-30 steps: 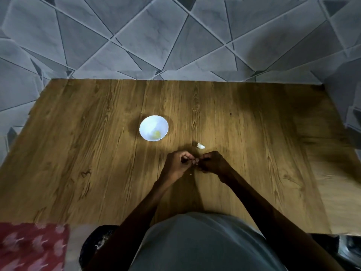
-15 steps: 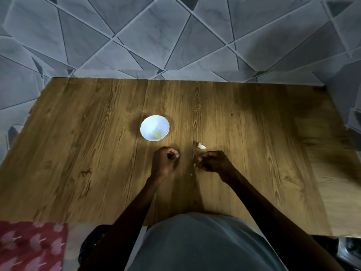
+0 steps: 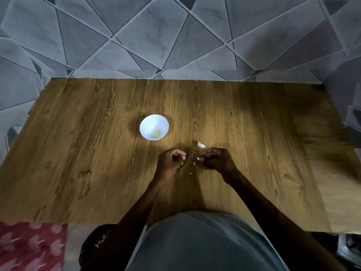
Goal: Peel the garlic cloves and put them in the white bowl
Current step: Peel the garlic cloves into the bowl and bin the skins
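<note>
Well, from my remote seat I see the right hand (image 3: 216, 160) with thumb and forefinger pinched on a small white piece (image 3: 198, 159) - if it is a clove or only a bit of skin, I cannot tell at this size. The left hand (image 3: 172, 161) has its fingers curled inward, and the picture does not show me whether something is inside them, so I leave that open. The two hands are apart, with some pale scraps (image 3: 194, 163) on the table (image 3: 97, 153) between them. The relation that matters, in my judgement, is this one: the loose garlic clove (image 3: 201, 145) lies on the wood at about 12 o'clock from the right fingertips, just beside them, and its long axis runs roughly from 10 to 4 o'clock. The right hand is clearly the nearer one for taking it. The white bowl (image 3: 150, 122) stands at about 11 o'clock from the left hand, near but not touching, and it has a yellowish peeled clove (image 3: 157, 133) inside - so any drop into the bowl belongs more naturally to the left hand. I think the work is partly done, with at least one clove not yet peeled.
</note>
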Available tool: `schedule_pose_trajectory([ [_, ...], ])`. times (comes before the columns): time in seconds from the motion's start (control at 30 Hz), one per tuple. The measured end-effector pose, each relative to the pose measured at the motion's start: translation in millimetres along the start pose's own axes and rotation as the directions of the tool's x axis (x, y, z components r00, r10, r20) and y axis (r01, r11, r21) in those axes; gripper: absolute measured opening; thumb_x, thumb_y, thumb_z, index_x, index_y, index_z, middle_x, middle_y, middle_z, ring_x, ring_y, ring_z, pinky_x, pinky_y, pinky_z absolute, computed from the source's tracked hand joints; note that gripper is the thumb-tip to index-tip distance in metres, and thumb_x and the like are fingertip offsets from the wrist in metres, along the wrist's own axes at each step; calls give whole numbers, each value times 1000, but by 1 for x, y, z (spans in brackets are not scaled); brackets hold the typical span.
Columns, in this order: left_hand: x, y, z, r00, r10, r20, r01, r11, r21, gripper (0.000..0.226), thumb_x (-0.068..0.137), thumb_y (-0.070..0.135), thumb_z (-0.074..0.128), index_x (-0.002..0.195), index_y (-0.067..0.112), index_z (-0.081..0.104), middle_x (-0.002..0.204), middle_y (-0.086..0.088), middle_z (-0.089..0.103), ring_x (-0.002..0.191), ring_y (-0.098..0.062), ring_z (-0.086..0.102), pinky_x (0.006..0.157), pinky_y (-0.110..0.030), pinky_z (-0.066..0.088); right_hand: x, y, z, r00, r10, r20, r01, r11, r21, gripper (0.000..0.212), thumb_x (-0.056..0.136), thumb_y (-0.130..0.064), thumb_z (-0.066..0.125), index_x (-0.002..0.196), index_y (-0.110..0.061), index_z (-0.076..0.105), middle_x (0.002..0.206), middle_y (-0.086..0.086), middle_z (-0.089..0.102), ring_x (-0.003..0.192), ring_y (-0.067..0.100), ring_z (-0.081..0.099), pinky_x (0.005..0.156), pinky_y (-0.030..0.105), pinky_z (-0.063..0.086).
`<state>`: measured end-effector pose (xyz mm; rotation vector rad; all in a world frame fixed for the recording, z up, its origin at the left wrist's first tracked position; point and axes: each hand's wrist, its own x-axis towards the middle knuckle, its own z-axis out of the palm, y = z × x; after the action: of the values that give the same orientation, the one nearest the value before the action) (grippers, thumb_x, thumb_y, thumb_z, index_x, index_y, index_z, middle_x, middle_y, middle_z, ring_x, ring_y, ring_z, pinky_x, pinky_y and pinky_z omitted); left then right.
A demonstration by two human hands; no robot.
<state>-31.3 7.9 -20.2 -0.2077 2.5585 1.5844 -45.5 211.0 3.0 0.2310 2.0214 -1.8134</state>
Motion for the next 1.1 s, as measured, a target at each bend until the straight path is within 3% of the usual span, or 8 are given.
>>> schedule_pose_trajectory([
  [0.1,-7,11,6,991,-25,133,42,991,-127,10,89,10,68,97,12,73,80,0,73,64,-6,66,63,-22,54,-1,-2,1,1000,-30,-6,30,999,-25,28,78,-4,80,103,0,67,93,14,74,84,27,74,71,36,62],
  [0.27,-14,23,14,987,-63,146,93,974,-207,8,85,11,74,89,18,72,77,2,73,64,-7,67,60,-20,53,-6,-9,7,995,-82,-58,68,975,-211,28,77,-4,81,99,-5,64,86,7,74,73,13,73,60,23,58],
  [0.43,-20,27,14,983,-77,166,110,974,-198,12,84,16,74,94,9,73,78,-3,73,65,-10,67,64,-23,55,-7,-7,7,988,-142,-59,112,927,-357,32,76,-12,83,98,-15,60,78,4,75,73,11,73,67,30,59],
  [0.6,-25,31,12,992,-8,123,30,983,-181,13,84,15,75,94,7,75,79,-7,74,65,-16,69,64,-27,56,-14,-8,9,994,-86,-71,63,958,-281,37,79,-5,79,106,-11,54,76,4,73,60,1,67,58,22,55],
  [0.73,-29,30,13,984,150,98,-143,987,-76,15,86,20,74,92,7,76,76,0,74,63,-11,70,63,-25,57,-15,-11,1,999,-36,-5,35,983,-181,36,83,7,71,112,-2,50,83,19,72,63,14,65,56,22,54],
  [0.93,-28,34,12,941,323,100,-333,937,104,9,88,17,71,92,12,77,81,8,74,70,2,67,68,-16,53,-4,-13,-2,970,242,34,-240,968,-68,33,90,13,54,88,-19,50,56,-10,68,70,17,62,59,24,57],
  [1.03,-25,32,11,928,354,115,-366,922,122,10,88,11,69,94,11,77,85,5,75,75,1,67,70,-18,55,0,-14,-5,961,274,31,-272,960,-64,29,92,11,54,90,-18,50,55,-14,67,68,14,63,56,22,56],
  [1.1,-25,33,13,959,272,82,-276,960,46,10,86,12,71,94,8,76,84,1,75,72,-2,70,68,-19,55,-3,-17,-3,970,243,29,-242,969,-44,30,91,11,55,90,-18,50,66,0,70,74,17,61,63,24,56],
])
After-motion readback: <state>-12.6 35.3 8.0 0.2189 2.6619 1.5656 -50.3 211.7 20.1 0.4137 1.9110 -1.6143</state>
